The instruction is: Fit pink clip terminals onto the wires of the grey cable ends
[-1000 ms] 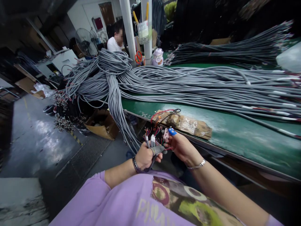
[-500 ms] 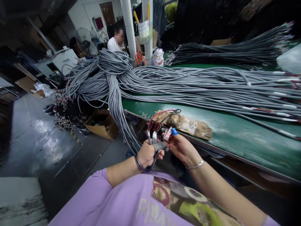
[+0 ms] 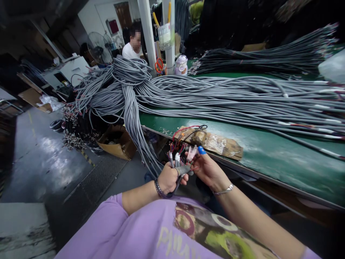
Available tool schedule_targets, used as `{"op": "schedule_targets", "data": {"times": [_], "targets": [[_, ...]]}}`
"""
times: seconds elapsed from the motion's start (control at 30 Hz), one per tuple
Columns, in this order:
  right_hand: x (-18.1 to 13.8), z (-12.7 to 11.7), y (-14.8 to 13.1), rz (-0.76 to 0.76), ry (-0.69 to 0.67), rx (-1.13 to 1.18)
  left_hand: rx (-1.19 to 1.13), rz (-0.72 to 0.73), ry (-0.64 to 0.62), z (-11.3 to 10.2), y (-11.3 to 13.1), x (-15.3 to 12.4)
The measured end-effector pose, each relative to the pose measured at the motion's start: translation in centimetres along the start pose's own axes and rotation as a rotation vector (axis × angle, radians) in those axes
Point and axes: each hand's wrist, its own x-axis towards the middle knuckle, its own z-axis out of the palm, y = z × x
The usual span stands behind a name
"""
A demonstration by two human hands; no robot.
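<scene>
At six o'clock, the left hand (image 3: 167,178) grips grey cables (image 3: 171,161); the right hand (image 3: 208,169) is narrow at thin wires (image 3: 196,168) (pinch unclear), which may bend if tugged unevenly.

The head camera looks forward and down across a green table (image 3: 275,156).

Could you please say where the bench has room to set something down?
The widest bare patch of green bench lies right of the brown board, between the gray cables and front edge. A narrower strip separates board from cables. Farther back, these and dark cables crowd it; before the board, the left hand grips cable ends.
</scene>
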Motion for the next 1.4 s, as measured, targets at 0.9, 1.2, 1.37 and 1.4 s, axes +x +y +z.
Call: {"op": "schedule_targets", "data": {"times": [0.9,1.2,1.37,1.4], "targets": [[-2.7,1.0,-1.4,0.119,-0.424,-0.672,0.276,-0.050,-0.213,-2.1,-1.2,-1.2],[-3.3,-2.5,0.3,0.056,-0.122,-0.447,0.140,0.001,-0.058,-2.0,-1.4,-0.6],[-4.2,-2.2,1.2,-0.142,-0.074,-0.624,0.116,0.021,-0.016,-1.8,-1.9,-0.3],[-4.3,-1.8,1.2,-0.186,-0.055,-0.658,0.128,0.026,-0.026,-1.8,-2.0,-0.3]]}}
